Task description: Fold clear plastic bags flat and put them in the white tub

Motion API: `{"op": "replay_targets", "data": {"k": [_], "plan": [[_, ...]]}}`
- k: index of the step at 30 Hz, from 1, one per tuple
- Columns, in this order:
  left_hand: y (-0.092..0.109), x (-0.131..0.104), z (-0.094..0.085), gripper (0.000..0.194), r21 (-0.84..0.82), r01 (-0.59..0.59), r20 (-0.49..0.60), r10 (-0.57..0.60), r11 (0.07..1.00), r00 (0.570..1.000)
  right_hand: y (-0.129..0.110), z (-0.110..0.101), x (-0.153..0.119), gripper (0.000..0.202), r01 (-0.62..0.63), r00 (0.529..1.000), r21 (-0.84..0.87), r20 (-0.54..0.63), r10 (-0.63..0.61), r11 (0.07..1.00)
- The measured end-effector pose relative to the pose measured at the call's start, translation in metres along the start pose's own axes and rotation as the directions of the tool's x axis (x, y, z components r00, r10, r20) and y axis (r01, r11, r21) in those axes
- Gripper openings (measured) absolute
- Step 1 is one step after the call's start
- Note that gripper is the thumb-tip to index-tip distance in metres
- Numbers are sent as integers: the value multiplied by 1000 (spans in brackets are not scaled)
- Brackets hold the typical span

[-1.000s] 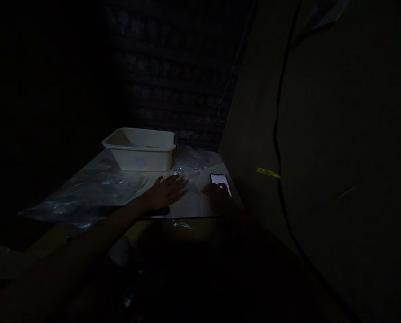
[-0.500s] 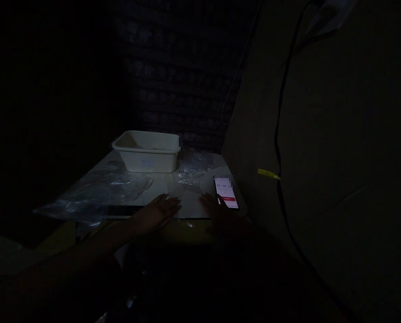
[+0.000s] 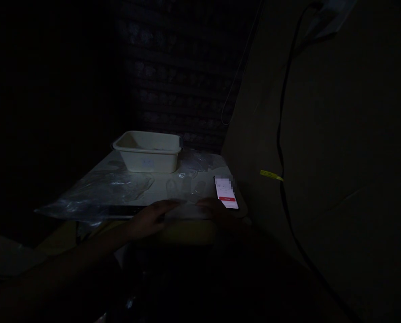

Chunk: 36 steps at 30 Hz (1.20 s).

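A clear plastic bag [image 3: 185,210] spans the gap between my hands at the front edge of the table [image 3: 153,197]. My left hand [image 3: 149,218] is closed on its left side, fingers pointing right. At its right side is my right hand [image 3: 214,210], dark and partly lost in shadow, with its fingertips closed on the film. Just beyond that hand lies a lit phone [image 3: 226,193] with a red button on its screen. The dim light blurs the finger details.
A cream plastic tub [image 3: 149,160] stands at the back of the table. More clear plastic [image 3: 116,188] covers the left side and overhangs the edge. A black cable [image 3: 281,148] with a yellow tag [image 3: 271,175] runs down the wall on the right.
My hands were lying flat with fingers spread on the plastic. Now the fingers have drawn in and the film is lifted between them near the front edge.
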<state>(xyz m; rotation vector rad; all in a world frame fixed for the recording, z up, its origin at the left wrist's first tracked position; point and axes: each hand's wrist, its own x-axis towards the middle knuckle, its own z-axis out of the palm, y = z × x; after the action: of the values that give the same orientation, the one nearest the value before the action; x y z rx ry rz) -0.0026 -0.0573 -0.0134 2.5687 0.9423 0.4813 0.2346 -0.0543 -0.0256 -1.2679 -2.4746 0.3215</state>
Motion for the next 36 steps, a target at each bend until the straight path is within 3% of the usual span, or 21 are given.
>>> {"op": "replay_targets", "data": {"k": [2,7,11,16,20,24,30,36], "plan": [[-1,4,3,51,5,23,-31,-23,1000,999,1,-1,1,27,-32,999,44,-28,33,999],[-11,9,9,25,-27,109,-102,-111,994,989,0,-4,3,26,-123,987,143,-84,136,982],[-13,11,10,24,-196,213,-106,-237,957,966,1,-2,7,25,-176,969,267,-125,215,948],[-13,19,6,26,-362,427,-87,-486,828,869,5,-4,16,19,-222,951,335,-134,279,916],[-20,26,5,20,-440,469,-114,-566,765,816,5,-5,23,18,-328,916,448,-64,396,832],[-19,31,5,21,-548,500,-56,-625,671,778,4,-6,27,15,-362,882,629,-7,470,688],[-4,38,1,20,-681,566,134,-682,464,719,1,-3,34,11,-425,816,808,147,560,407],[-7,43,3,18,-672,602,165,-705,432,690,3,1,39,14,-452,809,765,135,572,459]]}}
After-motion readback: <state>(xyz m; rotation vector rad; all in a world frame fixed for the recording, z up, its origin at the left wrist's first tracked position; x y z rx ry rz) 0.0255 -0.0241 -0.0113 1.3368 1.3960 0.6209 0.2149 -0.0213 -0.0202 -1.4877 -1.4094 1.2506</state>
